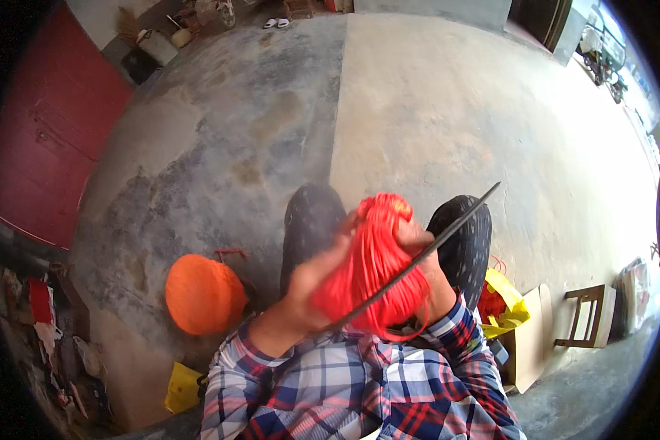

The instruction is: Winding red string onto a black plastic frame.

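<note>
At six o'clock, your left hand point(314, 281), right hand point(416, 236) wrapped round red cord bundle point(375, 262), likely keeping loops together.

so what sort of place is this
Probably a household workspace or entrance room, perhaps a garage-like one: there is a bare concrete floor, a pair of white slippers near the far end and a small wooden stool at the right.

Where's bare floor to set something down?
Widest: pale floor beyond the knees, right of the floor seam. Next: grey floor between maroon door and left knee, beyond the orange round object. Crowded: between the knees, where left hand and right hand hold a red cord bundle; and right of the knees: yellow bag, cardboard, wooden stool.
</note>
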{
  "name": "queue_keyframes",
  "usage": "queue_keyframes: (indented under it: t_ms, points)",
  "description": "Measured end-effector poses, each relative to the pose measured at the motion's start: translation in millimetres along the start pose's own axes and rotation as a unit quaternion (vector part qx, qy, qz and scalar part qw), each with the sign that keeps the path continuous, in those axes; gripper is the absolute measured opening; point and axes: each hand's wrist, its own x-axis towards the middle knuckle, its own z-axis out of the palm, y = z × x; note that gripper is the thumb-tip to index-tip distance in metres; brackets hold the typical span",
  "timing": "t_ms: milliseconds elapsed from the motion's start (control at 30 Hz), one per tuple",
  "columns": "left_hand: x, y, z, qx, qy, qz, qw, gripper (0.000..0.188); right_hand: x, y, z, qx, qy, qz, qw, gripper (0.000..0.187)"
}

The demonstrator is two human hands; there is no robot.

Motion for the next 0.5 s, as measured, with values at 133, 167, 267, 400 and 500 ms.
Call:
queue_keyframes:
  t_ms: [133, 167, 267, 400, 500]
  points:
    - [4, -2, -19, -0.406, -0.081, -0.17, 0.894, 0.081, 7, 6, -36, -0.019, 0.172, -0.089, 0.981, 0.042]
    - [4, 0, -24, -0.383, -0.081, -0.145, 0.909, 0.079, 0, 7, -43, -0.02, 0.173, -0.088, 0.981, 0.042]
    - [3, 2, -32, -0.301, -0.05, -0.083, 0.949, 0.07, -22, 4, -54, -0.104, 0.117, -0.077, 0.985, 0.048]
    - [5, -1, -43, -0.311, -0.03, -0.067, 0.948, 0.053, -40, -23, -11, 0.016, 0.1, -0.195, 0.976, 0.05]
    - [3, 1, -48, -0.3, -0.006, -0.054, 0.952, 0.053, -41, -58, -18, 0.145, -0.14, -0.213, 0.956, 0.051]
